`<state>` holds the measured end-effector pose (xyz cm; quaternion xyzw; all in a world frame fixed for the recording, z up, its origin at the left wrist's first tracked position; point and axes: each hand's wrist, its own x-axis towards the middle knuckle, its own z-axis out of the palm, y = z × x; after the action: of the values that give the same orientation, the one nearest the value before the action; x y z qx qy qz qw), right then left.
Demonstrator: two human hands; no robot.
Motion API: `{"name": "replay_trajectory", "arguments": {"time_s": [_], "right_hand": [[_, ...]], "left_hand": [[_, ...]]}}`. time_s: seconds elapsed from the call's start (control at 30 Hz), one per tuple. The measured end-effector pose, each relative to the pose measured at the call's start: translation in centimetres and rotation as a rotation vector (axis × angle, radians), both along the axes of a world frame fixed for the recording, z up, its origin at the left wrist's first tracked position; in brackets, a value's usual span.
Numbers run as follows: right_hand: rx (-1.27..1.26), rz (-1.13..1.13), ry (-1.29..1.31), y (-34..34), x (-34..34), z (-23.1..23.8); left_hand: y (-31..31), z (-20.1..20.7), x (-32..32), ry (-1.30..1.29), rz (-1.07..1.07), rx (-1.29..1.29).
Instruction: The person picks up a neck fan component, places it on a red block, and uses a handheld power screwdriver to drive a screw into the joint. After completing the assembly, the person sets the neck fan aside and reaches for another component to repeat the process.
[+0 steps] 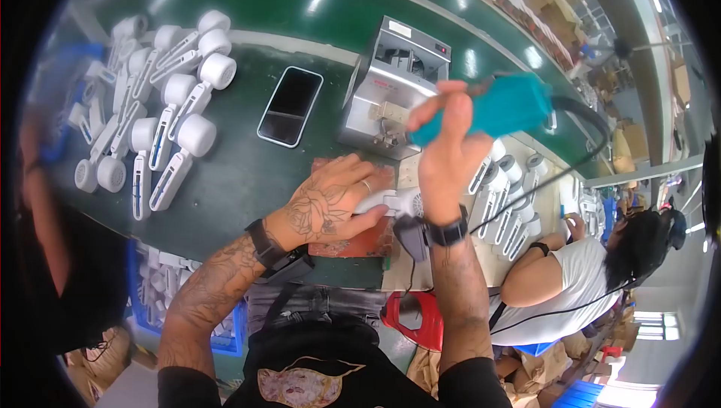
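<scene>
My left hand (330, 197) lies over a white handheld device (406, 202) with a round, grilled head, its thumb and fingers closed round the handle. The device rests on a reddish-brown pad (342, 247); its lower end is hidden under my palm. Raised to the right of it, my right hand (444, 149) grips a teal corded electric screwdriver (507, 106), blurred by motion. A black cable runs from its rear end. The tool's front end is beside a small metal box-shaped machine (366, 96) with an open top, and its tip cannot be made out.
Rows of similar white devices (197, 134) lie on the green table's left, others (492, 209) at right. A phone (291, 106) lies by the machine. Below are a blue crate (235, 342) and a red object (425, 324). A co-worker (578, 284) sits right; another person's arm (46, 220) shows left.
</scene>
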<state>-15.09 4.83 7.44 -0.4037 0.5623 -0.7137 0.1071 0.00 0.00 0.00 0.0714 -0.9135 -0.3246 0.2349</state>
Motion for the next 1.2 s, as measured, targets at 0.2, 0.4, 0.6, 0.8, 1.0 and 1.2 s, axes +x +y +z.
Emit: {"name": "replay_trajectory", "arguments": {"time_s": [0.2,0.4,0.6,0.8,1.0,1.2], "right_hand": [[-0.11,0.007,0.044,-1.8,0.3,-1.7],[0.026,0.002,-0.041,1.8,2.2,-0.1],[0.055,0.082,-0.1,7.7,2.9,-0.9],[0.038,0.065,-0.127,7.9,3.1,-1.7],[-0.007,0.133,-0.102,7.8,3.1,-2.7],[0.0,0.124,-0.156,7.8,3.1,-2.6]], "left_hand": [[-0.1,0.1,0.4,0.044,-0.013,-0.008],[-0.1,-0.3,0.5,0.044,0.019,-0.004],[-0.1,0.0,0.1,0.062,-0.008,-0.028],[0.0,0.1,0.5,0.021,-0.012,-0.023],[0.1,0.0,0.0,0.015,-0.021,-0.042],[0.0,1.1,0.2,-0.039,-0.039,-0.086]]}}
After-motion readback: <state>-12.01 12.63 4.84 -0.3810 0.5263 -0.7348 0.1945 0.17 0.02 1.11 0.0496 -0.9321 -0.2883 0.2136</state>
